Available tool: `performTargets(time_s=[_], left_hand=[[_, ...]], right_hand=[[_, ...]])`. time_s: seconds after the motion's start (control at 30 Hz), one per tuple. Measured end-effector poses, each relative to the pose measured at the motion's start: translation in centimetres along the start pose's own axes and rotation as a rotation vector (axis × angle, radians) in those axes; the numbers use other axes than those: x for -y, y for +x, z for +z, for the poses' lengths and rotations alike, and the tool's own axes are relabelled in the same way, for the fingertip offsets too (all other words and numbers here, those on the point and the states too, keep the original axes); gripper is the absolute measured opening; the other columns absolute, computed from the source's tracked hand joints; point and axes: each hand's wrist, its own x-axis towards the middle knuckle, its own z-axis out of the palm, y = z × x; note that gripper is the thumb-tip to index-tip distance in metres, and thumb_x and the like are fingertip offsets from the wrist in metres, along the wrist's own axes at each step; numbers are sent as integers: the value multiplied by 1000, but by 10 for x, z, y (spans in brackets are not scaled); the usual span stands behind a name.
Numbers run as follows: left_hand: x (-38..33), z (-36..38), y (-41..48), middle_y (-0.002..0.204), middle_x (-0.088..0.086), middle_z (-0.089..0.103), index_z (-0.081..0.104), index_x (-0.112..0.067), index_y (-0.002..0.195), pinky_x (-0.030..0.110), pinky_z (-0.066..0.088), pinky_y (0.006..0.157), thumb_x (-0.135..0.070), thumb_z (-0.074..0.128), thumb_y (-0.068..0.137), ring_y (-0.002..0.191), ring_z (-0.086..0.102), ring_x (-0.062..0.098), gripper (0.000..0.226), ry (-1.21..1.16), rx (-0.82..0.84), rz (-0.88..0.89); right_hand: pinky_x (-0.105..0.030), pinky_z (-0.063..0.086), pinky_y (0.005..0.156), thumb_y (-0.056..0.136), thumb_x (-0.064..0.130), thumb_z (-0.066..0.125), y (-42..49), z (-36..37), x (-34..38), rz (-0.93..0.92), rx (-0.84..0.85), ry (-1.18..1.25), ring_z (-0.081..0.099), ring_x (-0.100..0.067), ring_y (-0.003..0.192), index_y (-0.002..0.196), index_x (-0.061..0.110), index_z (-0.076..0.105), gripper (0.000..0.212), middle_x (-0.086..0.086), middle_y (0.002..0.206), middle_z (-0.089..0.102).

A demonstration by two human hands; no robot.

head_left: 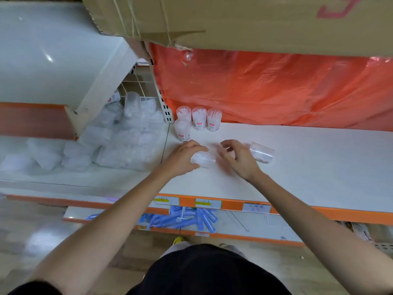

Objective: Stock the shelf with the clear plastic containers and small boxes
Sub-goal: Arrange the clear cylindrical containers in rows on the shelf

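Note:
Both hands are over the white shelf [308, 167]. My left hand [182, 157] grips a clear plastic container [203, 159] lying on its side on the shelf. My right hand [238, 159] hovers just right of it with curled fingers, blurred, and I cannot tell whether it touches the container. Another clear container [262, 154] lies on its side just beyond my right hand. Several clear containers of cotton swabs [198, 119] stand upright at the shelf's back left corner.
A pile of clear plastic packs [119, 141] fills the shelf section to the left. An orange plastic sheet [276, 88] covers the back wall, under a cardboard box [244, 20]. Blue items [191, 219] lie on the lower shelf. Price tags [208, 202] line the orange shelf edge.

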Motion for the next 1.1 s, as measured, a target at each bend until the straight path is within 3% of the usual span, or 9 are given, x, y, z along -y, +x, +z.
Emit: performTargets(time_s=[0.17,0.3,0.43,0.5,0.6,0.67,0.77,0.9,1.1], left_hand=[[3,-10,1,129,-5,55,55,-29,134,33,37,100,-19,77,77,118,51,15,62,50,35,96],[8,-9,2,134,-9,54,54,-30,135,26,27,100,-21,77,77,125,44,12,63,59,43,107],[4,-6,-5,151,-5,36,34,-25,148,24,20,109,-15,73,80,138,30,11,79,-77,-58,48],[1,2,-11,148,-6,39,36,-21,146,19,30,104,-12,71,84,130,40,6,72,-341,-205,-76],[0,20,-14,129,0,58,52,-19,125,16,48,81,-9,63,91,94,61,5,37,-697,-419,-389],[-1,28,-16,114,8,63,56,-15,114,22,52,70,-13,59,95,82,63,11,19,-918,-362,-548],[-9,31,-20,105,10,63,57,-14,107,22,55,62,-20,56,98,80,65,17,11,-1182,-230,-601],[-13,40,-19,104,5,65,59,-16,112,28,52,74,-25,58,97,89,65,17,17,-1163,-205,-558],[-7,41,-25,96,-2,68,63,-19,107,23,52,76,-20,56,98,88,67,12,11,-1151,-112,-485]], right_hand=[[-22,41,90,99,35,55,-2,29,10,209,172,307,59,-14,106,119,18,63,28,3,116,65],[-25,45,82,99,36,57,-7,37,6,263,152,441,61,-11,90,104,25,67,16,5,103,68],[-23,47,74,97,31,61,-10,45,7,360,34,583,61,-14,83,108,16,66,20,-1,98,67],[-23,48,73,96,28,62,-11,51,7,436,-59,686,61,-14,82,115,13,62,24,-4,100,66],[-21,47,69,94,25,64,-11,56,9,506,-135,757,60,-12,77,120,17,57,28,-1,96,64],[-23,50,70,94,23,65,-10,58,13,521,-148,797,61,-13,76,120,13,58,29,-4,95,65],[-34,54,77,94,22,64,-7,64,18,524,-167,870,65,-19,84,122,7,57,33,-9,101,67],[-42,54,94,94,27,64,-11,77,17,527,-202,854,66,-22,96,122,10,56,34,-8,105,68],[-40,54,92,96,37,61,-23,91,16,414,-258,658,68,-15,96,111,18,63,25,3,102,71]])
